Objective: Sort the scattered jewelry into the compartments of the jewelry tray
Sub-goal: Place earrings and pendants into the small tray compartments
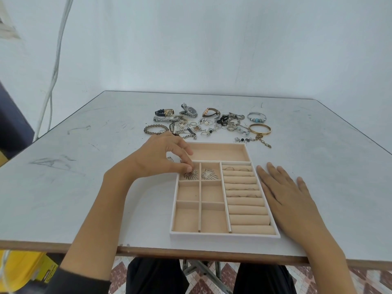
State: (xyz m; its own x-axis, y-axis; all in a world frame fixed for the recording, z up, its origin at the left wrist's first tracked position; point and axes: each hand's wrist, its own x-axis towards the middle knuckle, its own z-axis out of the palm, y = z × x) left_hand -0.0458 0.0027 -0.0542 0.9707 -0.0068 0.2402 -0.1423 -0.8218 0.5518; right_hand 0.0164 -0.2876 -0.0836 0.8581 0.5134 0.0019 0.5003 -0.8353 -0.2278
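Left hand (161,154) over the far-left corner of the beige velvet-lined jewelry tray (224,234), thumb and fingertips pinched on a silver fan-shaped earring (191,174) in the far-left small square compartment; matching silver fan earring (209,174) lying in the next compartment to the right; right hand (285,193) flat on the pale grey desk (84,187), fingers spread, holding nothing, just beside the tray's right wall; several thin rings (229,168) tucked between the padded rolls on the tray's right side; long far compartment bare; scattered jewelry heap (209,125) of watches, bracelets, chains and rings on the desk beyond the tray, a gold bangle (259,129) at its right edge.
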